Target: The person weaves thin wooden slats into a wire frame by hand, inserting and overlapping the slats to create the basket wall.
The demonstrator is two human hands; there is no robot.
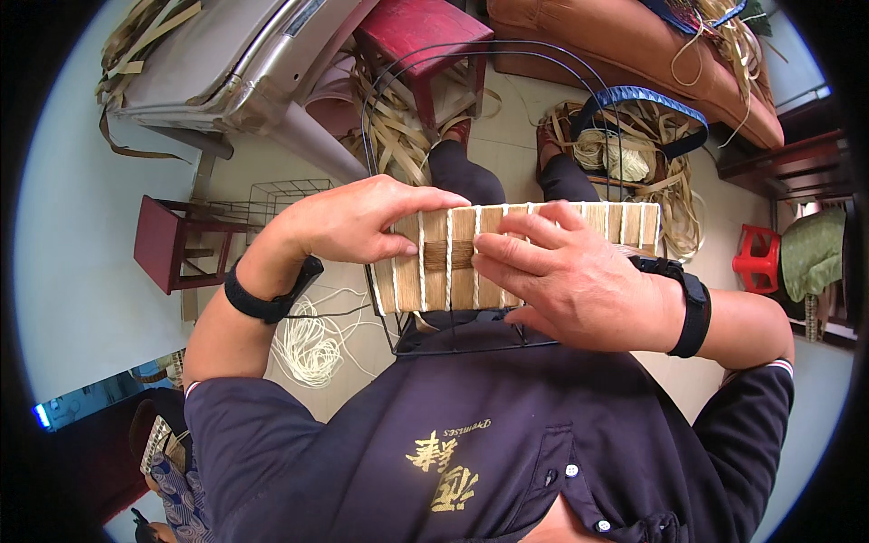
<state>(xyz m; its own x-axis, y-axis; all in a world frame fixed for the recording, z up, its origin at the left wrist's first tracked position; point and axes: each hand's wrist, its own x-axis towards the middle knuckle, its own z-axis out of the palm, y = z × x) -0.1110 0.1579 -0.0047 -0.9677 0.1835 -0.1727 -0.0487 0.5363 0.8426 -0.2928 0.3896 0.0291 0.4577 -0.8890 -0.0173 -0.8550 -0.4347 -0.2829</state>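
Note:
In front of my body is a basket (pixel 435 294) with a black wire frame and tall looped wire handles (pixel 493 47). Tan strips cover its facing wall, crossed by twisted white cords. A darker brown band (pixel 447 255) lies across part of that wall. My left hand (pixel 358 220) grips the wall's left end, forefinger along the upper edge and thumb on the face. Spread over the middle and right of the wall is my right hand (pixel 579 271), fingertips touching it beside the brown band and thumb apart below. What lies under the right palm is hidden.
Loose pale cord (pixel 312 348) lies on the floor at left, near a dark red stool (pixel 167 244) and a wire rack (pixel 281 195). Tan strips (pixel 398 136) are heaped by a red stool (pixel 421 32). A blue-handled basket (pixel 665 95) holds cord. A red plastic stool (pixel 756 258) stands right.

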